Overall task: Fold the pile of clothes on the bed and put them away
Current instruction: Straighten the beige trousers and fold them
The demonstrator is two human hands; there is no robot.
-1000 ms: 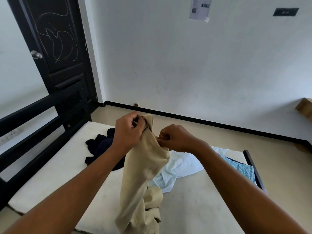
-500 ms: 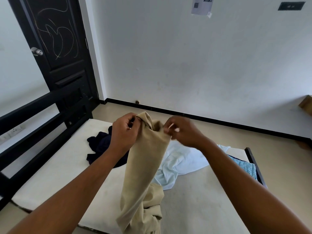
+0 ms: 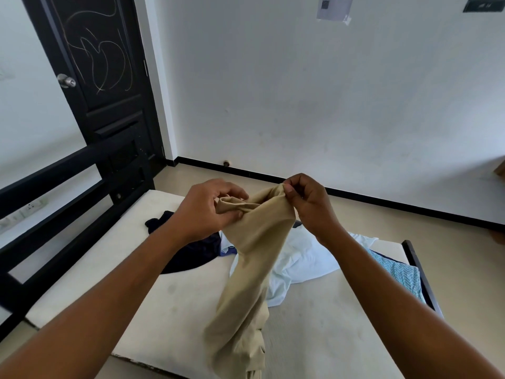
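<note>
My left hand (image 3: 207, 212) and right hand (image 3: 308, 206) each pinch the beige trousers' (image 3: 251, 258) top edge. Trousers hang over the mattress (image 3: 164, 302); white shirt (image 3: 306, 258) lies at two o'clock.

Black door (image 3: 103, 64) with pale scribbles, steel knob (image 3: 66, 81), paper sheet (image 3: 334, 6) on white wall (image 3: 300, 91), beige floor (image 3: 451, 242)

Both hands up over the bed (image 3: 314, 337): left hand (image 3: 202, 212) and right hand (image 3: 308, 203) pinching the top of the beige trousers (image 3: 254, 255), rest hanging down.
</note>
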